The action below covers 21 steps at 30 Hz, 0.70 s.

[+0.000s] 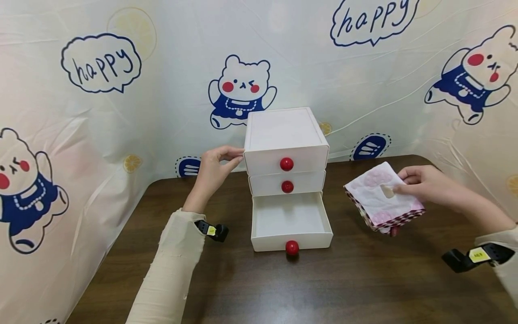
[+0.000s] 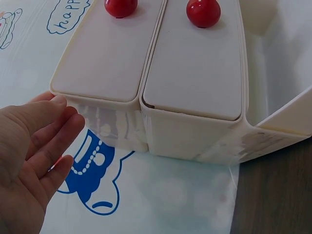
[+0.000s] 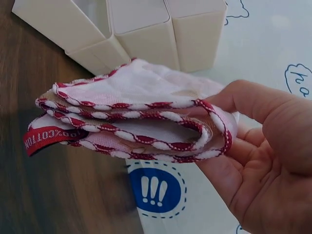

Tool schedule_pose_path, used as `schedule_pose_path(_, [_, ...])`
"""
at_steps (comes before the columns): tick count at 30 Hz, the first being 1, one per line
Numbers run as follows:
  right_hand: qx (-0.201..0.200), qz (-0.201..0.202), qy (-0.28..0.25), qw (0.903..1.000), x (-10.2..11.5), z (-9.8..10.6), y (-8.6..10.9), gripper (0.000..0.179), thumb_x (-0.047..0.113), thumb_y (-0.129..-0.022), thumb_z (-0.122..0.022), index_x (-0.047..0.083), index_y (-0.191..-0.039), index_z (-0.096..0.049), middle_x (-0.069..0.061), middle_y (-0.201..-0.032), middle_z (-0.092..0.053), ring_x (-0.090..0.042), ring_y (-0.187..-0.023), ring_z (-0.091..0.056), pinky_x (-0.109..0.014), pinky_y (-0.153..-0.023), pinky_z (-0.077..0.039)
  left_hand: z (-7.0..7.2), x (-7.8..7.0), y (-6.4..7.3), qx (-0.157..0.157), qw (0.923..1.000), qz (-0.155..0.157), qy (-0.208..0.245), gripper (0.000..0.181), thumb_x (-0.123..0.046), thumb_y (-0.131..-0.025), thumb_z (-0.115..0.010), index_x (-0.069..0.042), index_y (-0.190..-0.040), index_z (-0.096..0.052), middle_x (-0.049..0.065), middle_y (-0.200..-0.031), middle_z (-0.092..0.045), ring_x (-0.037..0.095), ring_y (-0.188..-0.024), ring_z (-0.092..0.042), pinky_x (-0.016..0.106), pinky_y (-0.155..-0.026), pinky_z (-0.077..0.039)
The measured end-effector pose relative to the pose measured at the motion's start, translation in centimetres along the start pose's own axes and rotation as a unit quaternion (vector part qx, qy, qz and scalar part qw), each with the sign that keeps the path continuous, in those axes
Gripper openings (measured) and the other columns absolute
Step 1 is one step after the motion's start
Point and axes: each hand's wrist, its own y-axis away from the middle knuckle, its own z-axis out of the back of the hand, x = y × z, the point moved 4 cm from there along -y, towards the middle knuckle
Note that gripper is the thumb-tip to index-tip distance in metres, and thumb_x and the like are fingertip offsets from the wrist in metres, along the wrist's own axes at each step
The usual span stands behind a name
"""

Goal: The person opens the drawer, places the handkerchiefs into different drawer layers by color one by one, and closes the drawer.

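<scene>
A white three-drawer box [image 1: 286, 128] with red round knobs stands on the table. Its bottom drawer [image 1: 292, 216] is pulled out and shows a bare inside; the two upper drawers are closed. My left hand [image 1: 216, 173] touches the box's upper left side with fairly straight fingers, the thumb at the front corner in the left wrist view. To the right of the box, my right hand [image 1: 425, 184] pinches a folded white and pink handkerchief [image 1: 374, 193] above the table. In the right wrist view its red-and-white stitched edges and red cotton tag [image 3: 48, 139] show.
The dark wooden table [image 1: 251, 288] extends in front of and beside the box. Behind it hangs a pale cloth [image 1: 182, 112] printed with bears and lettering. A wrist camera [image 1: 212, 230] is strapped to the left sleeve, another [image 1: 477, 257] to the right.
</scene>
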Motion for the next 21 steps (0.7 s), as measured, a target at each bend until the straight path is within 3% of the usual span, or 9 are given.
schedule_pose_path(21, [0.013, 0.066, -0.024, 0.9975, 4.1, -2.2, -1.1, 0.017, 0.012, -0.083, -0.068, 0.000, -0.092, -0.059, -0.005, -0.076, -0.063, -0.011, -0.061, -0.052, -0.023, -0.052, -0.042, 0.0, -0.1, 0.0, -0.001, 1.0000, -0.007, 0.003, 0.019, -0.002, -0.082, -0.067, -0.005, -0.100, -0.069, 0.006, -0.090, -0.069, 0.013, -0.079, -0.063, 0.028, -0.072, -0.051])
